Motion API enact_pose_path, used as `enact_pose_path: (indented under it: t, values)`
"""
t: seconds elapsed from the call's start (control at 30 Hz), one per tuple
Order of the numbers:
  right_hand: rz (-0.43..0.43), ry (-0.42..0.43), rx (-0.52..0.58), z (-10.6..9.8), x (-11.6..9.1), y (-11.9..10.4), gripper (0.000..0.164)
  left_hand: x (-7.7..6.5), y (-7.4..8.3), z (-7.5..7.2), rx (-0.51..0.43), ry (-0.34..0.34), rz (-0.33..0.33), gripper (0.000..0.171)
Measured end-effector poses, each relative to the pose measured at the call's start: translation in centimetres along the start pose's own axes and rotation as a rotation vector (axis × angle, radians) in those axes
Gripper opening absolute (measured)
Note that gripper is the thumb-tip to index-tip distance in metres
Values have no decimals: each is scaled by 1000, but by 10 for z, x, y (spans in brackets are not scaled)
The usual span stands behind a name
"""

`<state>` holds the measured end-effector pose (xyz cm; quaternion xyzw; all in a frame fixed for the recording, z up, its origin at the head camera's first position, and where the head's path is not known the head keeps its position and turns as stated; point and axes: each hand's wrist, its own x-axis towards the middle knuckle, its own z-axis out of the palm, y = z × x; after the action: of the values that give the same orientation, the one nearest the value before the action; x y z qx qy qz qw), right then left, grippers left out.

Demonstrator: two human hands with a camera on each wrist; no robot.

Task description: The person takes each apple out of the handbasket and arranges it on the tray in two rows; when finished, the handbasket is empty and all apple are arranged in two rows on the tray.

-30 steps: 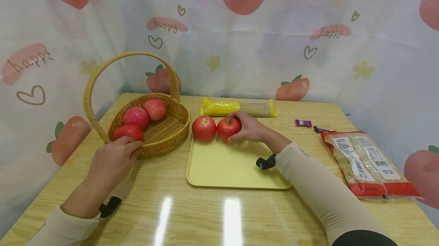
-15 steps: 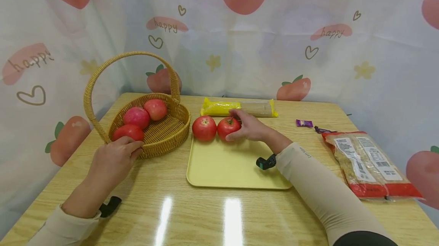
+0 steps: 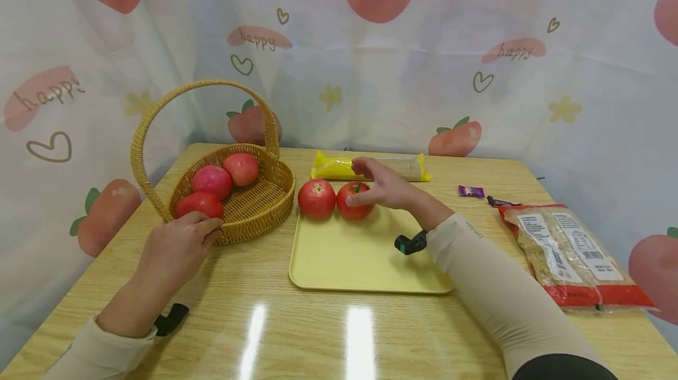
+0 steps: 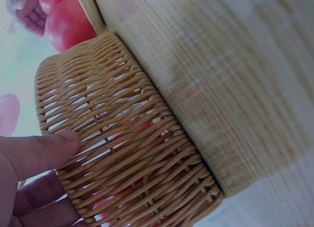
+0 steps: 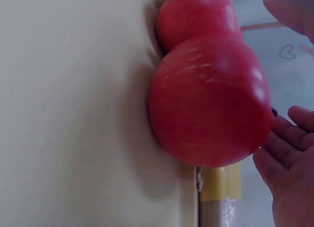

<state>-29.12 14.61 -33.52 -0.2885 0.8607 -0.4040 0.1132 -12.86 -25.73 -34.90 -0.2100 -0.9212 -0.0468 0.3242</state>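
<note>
My left hand (image 3: 172,250) grips the near rim of a round wicker basket (image 3: 259,224), which has a tall arched handle. The left wrist view shows the thumb outside the woven wall (image 4: 122,134) and the fingers behind it. Inside lie three red apples, one (image 3: 198,206) close to that hand. Two more sit side by side at the back left of a yellow tray (image 3: 344,262): the left apple (image 3: 316,199) and the right apple (image 3: 356,213). Above the right apple my right hand (image 3: 392,189) is spread, holding nothing; the right wrist view shows its fingers apart from the apple's side (image 5: 208,104).
Behind the tray lies a long yellow-and-clear packet (image 3: 339,165). At the right are a purple wrapped sweet (image 3: 471,191), a dark wrapped sweet (image 3: 500,202) and a large red-edged clear bag (image 3: 574,250). A printed curtain (image 3: 392,92) hangs behind the wooden table (image 3: 296,333).
My right hand has let go of the right apple; its fingers have spread and lifted up from it. The left hand and the basket have stayed in place.
</note>
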Motion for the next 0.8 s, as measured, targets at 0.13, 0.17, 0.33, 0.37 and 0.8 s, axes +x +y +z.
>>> enact_pose_path:
  t: [0.13,0.17,0.33,0.37,0.8]
  values:
    - [-18,0,20,-2,3,-6,93,0,-1,0,-2,5,3,23]
    - [-23,-1,27,-2,3,-8,93,0,-1,0,-3,6,3,24]
    - [-31,-2,37,0,9,-16,95,0,0,1,-6,5,-2,23]
    - [-30,-5,36,1,10,-18,95,0,0,1,-6,4,-4,23]
    - [-64,-35,32,9,23,-38,90,-1,0,2,-5,12,-2,23]
